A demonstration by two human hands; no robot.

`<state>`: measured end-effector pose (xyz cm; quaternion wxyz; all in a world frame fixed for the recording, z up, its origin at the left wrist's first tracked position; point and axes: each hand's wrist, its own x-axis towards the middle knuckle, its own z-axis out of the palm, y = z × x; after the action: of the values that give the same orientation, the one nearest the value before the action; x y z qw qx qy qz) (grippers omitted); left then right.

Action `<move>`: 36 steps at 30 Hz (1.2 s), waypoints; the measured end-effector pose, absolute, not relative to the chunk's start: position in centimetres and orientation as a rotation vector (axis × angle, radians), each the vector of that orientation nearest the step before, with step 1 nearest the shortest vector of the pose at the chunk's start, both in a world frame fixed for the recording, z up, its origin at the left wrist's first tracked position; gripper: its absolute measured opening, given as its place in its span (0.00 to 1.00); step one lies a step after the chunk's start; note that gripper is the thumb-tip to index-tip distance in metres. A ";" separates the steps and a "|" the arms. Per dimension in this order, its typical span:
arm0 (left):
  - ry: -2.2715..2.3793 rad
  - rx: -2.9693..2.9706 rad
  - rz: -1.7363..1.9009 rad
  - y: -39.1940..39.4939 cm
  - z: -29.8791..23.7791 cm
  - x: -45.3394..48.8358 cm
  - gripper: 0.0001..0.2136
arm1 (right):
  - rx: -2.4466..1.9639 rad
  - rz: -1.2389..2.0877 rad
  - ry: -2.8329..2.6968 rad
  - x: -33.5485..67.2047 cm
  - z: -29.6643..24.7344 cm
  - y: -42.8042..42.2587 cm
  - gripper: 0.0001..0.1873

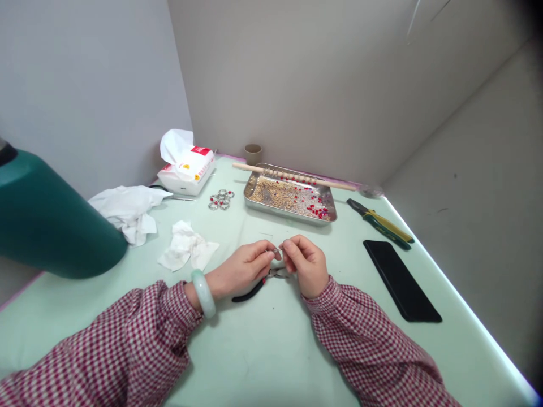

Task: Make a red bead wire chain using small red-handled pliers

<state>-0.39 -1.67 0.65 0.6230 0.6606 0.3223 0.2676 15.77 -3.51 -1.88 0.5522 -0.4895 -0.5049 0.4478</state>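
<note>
Above the middle of the table, my left hand [250, 261] and my right hand [306, 262] meet with their fingertips pinched. Between them shows a small silvery piece [276, 250], mostly covered by the fingers and too tiny to name surely. My left hand grips it, and my right fingertips close at its other end. Right under the hands lie small pliers [250, 293] with black handles, partly hidden by my left hand. Beyond the hands, to the left, several silvery rings with red beads [220, 200] lie in a cluster.
Behind the hands stands a metal tray [288, 213] of gold, clear and red beads, with a wooden stick [335, 185] across it. Green-handled pliers [382, 226] and a black flat case [401, 280] lie right. Crumpled tissue [186, 247], a tissue pack [190, 172] and a green bottle [55, 220] are left.
</note>
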 end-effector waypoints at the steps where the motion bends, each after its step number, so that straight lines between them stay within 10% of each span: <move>1: 0.744 1.523 0.614 -1.7 0.6 -0.4 0.10 | -1.160 1.046 -1.206 15.7 -1.8 -3.5 0.16; 36: 0.903 2.658 0.353 -1.9 0.9 -1.6 0.10 | -1.164 0.857 -0.865 16.5 -2.6 -2.4 0.14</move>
<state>-1.65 -1.95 0.91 0.1557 0.9280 0.3154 0.1234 16.51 -2.37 -2.57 0.6659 -0.5154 -0.3830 0.3797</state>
